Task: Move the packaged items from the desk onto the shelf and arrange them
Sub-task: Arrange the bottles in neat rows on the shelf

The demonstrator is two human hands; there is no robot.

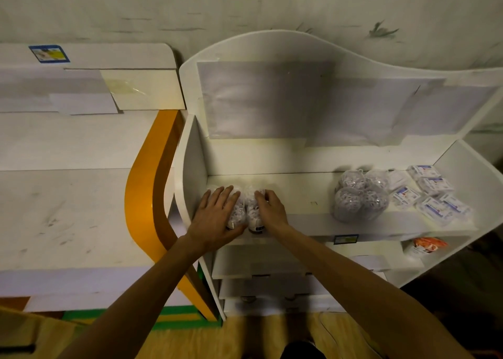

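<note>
Two small clear packets (251, 214) of white bits lie side by side on the left end of the white shelf (307, 195). My left hand (215, 214) lies flat over the left packet with its fingers spread. My right hand (269, 209) curls around the right packet's side. At the shelf's right end a cluster of round clear packets (359, 196) sits beside several flat white-and-blue packets (432, 195). The white desk (68, 195) on the left shows no packets.
An orange curved panel (141, 195) stands between the desk and the shelf's left wall (190, 173). A lower shelf holds an orange-and-white packet (427, 245). Drawers (272, 285) sit below the shelf. Wooden floor runs along the bottom.
</note>
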